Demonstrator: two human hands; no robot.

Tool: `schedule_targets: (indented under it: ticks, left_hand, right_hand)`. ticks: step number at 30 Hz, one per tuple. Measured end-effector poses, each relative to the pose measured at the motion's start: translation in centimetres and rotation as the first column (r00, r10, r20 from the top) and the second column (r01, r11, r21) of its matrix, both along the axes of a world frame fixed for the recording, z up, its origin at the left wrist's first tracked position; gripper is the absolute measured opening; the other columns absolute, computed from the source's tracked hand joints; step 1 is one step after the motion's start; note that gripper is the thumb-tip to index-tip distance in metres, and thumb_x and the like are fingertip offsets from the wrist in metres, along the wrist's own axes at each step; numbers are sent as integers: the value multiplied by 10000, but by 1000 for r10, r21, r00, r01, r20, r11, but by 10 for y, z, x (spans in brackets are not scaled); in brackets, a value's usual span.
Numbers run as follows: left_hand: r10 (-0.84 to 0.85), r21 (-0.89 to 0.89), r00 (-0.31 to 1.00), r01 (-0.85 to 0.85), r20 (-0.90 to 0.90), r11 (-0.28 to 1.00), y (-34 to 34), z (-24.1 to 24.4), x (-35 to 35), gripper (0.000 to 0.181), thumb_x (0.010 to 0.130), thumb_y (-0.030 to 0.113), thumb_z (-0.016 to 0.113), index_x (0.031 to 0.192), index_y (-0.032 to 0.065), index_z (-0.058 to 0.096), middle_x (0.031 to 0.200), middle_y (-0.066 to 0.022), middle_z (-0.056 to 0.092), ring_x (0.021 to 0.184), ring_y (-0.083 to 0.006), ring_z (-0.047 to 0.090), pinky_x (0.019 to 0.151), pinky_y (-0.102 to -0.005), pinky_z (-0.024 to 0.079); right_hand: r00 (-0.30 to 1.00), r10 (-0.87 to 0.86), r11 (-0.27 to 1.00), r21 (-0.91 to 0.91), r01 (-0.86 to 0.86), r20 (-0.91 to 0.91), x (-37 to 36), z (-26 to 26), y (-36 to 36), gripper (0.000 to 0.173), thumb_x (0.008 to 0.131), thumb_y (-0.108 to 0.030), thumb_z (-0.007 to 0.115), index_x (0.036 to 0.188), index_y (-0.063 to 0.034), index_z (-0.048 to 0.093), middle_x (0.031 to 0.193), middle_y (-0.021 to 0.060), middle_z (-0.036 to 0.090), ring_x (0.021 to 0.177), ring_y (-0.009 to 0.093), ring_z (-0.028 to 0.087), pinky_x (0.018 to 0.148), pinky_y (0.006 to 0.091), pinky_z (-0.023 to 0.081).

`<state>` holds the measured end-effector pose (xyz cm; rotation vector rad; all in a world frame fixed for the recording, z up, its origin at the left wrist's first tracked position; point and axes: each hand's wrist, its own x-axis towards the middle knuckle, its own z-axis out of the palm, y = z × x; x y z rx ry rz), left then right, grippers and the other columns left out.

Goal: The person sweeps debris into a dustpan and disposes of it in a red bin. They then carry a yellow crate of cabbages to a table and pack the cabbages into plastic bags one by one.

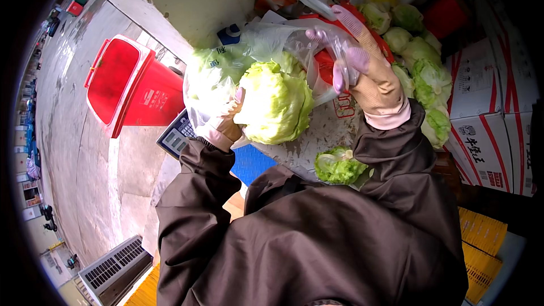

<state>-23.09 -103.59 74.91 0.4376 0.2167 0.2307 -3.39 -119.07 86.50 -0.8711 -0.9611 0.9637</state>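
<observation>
My left hand (227, 121), in a gloved grip, supports the left side of a pale green iceberg lettuce head (276, 104). Clear plastic lies about that hand; whether its fingers are inside the bag is hard to tell. My right hand (369, 61), in a beige glove with pinkish fingertips, has the film of a clear plastic bag (293, 36) caught among its spread fingers and thumb. Behind the lettuce head the bag stretches towards the right hand. Another bag with printed writing (216, 61) covers pale green contents on the left.
Several lettuce heads (420, 55) are piled at the right, beside white cartons (480, 123). Loose lettuce leaves (338, 165) lie near my body. A keypad panel with a display (178, 135) and a red bin (140, 89) stand left. Yellow crates (482, 246) sit lower right.
</observation>
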Motion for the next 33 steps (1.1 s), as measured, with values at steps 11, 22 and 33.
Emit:
schedule_targets:
  ticks: [11,22,33]
  left_hand:
    - [125,492,900,109,-418,864,10,17,8,482,810,355,589,1171,71,445,979,-40,577,804,-143,585,464,-255,454]
    - [417,853,832,120,-366,508,12,-101,2,401,860,197,525,1202,18,419,1040,-76,555,935,-153,499,806,-281,404]
    - [420,914,858,126,-296,386,24,46,-47,404,935,302,315,1215,32,424,995,-126,588,689,-128,588,566,-178,459]
  right_hand:
    - [959,201,963,-138,-230,-200,-20,-3,-27,578,846,-275,499,1298,-3,266,1214,212,442,623,158,603,545,244,485]
    - [992,-32,972,-234,3,-119,-19,8,-34,433,896,-239,419,1272,-38,347,1136,139,524,846,164,566,714,273,441]
    - [975,-189,969,-182,166,-118,-14,8,-10,408,867,-227,464,1221,-29,417,1142,117,526,947,197,539,755,297,427]
